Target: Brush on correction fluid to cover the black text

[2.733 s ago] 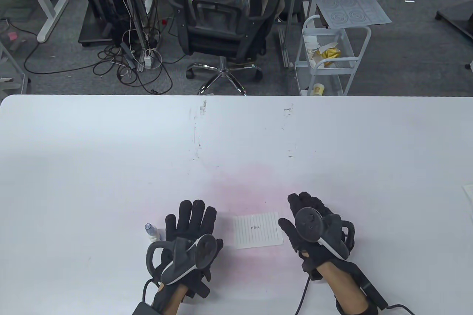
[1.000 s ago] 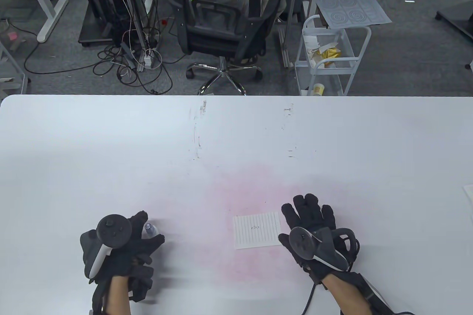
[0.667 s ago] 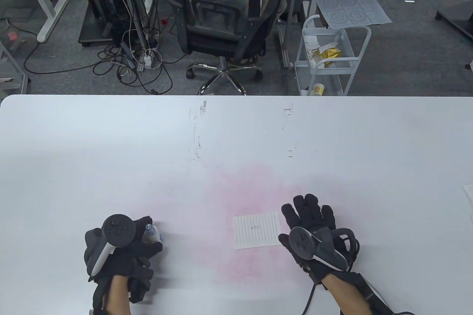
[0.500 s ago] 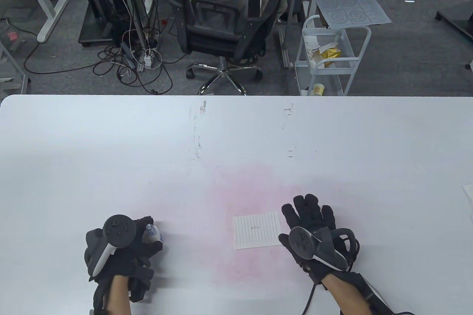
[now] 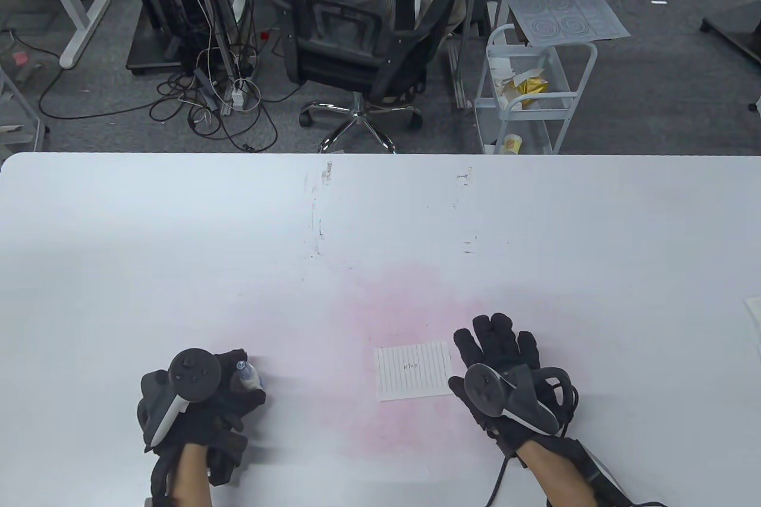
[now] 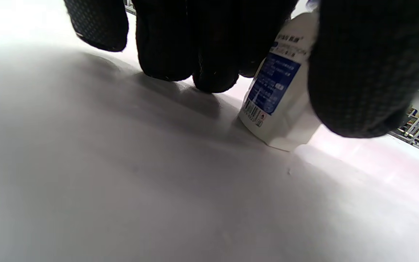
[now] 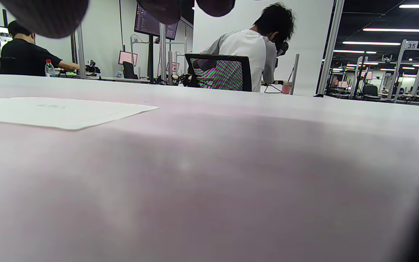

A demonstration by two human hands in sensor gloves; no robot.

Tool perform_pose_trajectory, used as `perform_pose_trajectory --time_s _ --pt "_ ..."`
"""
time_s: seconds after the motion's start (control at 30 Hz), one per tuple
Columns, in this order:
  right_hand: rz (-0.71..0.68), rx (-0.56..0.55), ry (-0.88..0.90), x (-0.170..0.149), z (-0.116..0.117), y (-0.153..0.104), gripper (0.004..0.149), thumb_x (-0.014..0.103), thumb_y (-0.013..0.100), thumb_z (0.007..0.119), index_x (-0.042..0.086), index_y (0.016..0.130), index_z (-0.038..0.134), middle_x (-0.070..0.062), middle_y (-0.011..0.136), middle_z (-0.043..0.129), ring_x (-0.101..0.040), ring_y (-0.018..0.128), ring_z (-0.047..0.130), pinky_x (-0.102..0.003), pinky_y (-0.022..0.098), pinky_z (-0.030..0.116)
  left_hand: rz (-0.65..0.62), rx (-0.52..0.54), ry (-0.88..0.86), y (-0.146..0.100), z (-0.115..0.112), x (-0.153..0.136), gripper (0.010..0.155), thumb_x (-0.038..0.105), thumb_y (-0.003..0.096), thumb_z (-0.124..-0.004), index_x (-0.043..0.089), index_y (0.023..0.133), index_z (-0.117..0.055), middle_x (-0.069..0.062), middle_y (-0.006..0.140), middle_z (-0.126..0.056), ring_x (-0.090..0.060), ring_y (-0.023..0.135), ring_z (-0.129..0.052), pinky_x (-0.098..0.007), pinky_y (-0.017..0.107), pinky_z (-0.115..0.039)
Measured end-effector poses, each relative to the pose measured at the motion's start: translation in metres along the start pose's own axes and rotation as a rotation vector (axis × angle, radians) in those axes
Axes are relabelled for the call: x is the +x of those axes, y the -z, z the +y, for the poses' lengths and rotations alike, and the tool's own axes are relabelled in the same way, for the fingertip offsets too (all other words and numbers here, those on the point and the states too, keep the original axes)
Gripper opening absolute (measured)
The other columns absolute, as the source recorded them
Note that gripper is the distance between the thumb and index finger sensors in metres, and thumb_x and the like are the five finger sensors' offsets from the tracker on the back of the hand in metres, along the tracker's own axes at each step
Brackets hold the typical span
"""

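A small white correction fluid bottle (image 5: 248,375) with a blue label (image 6: 278,94) stands tilted on the white table (image 5: 380,221) at the front left. My left hand (image 5: 229,391) grips it between thumb and fingers; its base touches the table in the left wrist view. A lined paper slip (image 5: 414,370) with a short black text in its middle lies flat near the front centre; it also shows in the right wrist view (image 7: 56,111). My right hand (image 5: 499,352) rests flat and spread on the table just right of the slip, holding nothing.
A pink stain (image 5: 404,305) tints the table around the slip. Another sheet's edge (image 5: 754,317) pokes in at the right table edge. Beyond the far edge stand an office chair (image 5: 362,37) and a white cart (image 5: 535,85).
My left hand moved from beside the slip to the bottle on the left and took hold of it. In the last half second it shifted slightly. My right hand has stayed flat.
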State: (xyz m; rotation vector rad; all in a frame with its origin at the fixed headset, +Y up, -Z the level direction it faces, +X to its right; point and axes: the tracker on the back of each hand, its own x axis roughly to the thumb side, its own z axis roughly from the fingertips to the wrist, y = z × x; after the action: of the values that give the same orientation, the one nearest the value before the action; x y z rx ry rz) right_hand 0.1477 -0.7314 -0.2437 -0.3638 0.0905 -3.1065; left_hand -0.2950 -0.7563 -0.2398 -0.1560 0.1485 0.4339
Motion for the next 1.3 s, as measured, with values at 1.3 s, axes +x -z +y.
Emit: perform_pose_trajectory --time_s 1.3 --pt "-0.009 0.001 0.017 0.005 0.002 0.003 0.074 0.065 0.040 0.065 0.032 0.103 0.040 -0.003 0.109 0.030 -0.039 0.104 0.027 -0.066 0.069 0.037 -0.460 0.170 0.116 -0.036 -0.003 0.131 0.076 0.066 0.0199 -0.098 0.024 0.082 -0.085 -0.005 0.077 -0.101 -0.023 0.063 -0.104 -0.048 0.060 -0.082"
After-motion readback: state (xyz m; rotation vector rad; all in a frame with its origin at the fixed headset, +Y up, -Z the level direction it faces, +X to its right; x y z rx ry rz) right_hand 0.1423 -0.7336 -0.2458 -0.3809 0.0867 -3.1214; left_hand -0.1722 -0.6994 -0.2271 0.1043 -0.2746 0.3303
